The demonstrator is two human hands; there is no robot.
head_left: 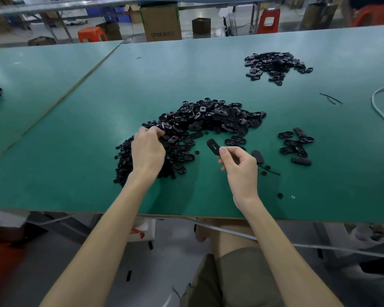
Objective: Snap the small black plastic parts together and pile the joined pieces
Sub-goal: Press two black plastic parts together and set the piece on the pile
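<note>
Head view. Green table (208, 74) carrying the stock of small black plastic parts. The heap (208, 118) of loose parts lies at centre and curves down towards the near left. A far pile (275, 65) sits well apart at upper right, and a small group (296, 146) of ovals lies just right of the hands; either may be the joined pieces, though this cannot be told at this size. A grey cable (381, 111) loops in at the right edge.

The left hand (148, 149) rests on the heap's left arm with fingers curled down into the parts; whether it has caught a piece cannot be told. The right hand (239, 165) is raised just above the table and pinches one oval (213, 147) between thumb and forefinger, its slotted face up. A few discs (280, 195) lie scattered near the front edge.

Step in hand, as judged: fetching the mating part for the held oval. The next move calls for bringing both hands together, aligning the two parts and pressing until they snap, then setting the joined piece on a pile.
</note>
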